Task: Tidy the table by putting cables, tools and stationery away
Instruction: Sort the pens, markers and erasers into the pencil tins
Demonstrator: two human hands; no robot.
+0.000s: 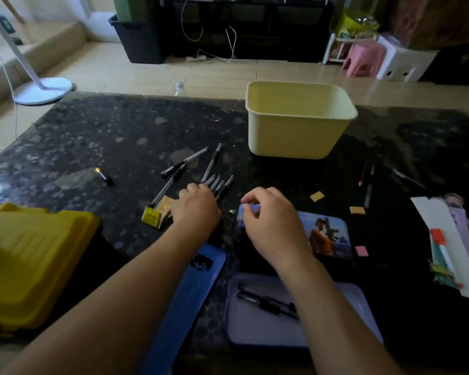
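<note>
Several grey pens [219,184] lie bunched on the dark stone table [98,136]. My left hand [197,211] is curled over their near ends and grips them. Two more pens [186,160] lie loose just behind. My right hand [272,221] pinches the far left corner of a picture-printed tin lid [329,236]. Below it, an open lilac tin tray [257,328] holds a few black pens [266,300]. An empty pale yellow tub [298,125] stands at the back of the table.
A yellow toolbox [33,261] fills the near left. A battery [103,175], a small yellow box [154,217] and a blue flat lid [192,290] lie nearby. Right of the lid are small sticky pads [317,196], pencils [362,175] and papers with a marker [444,244].
</note>
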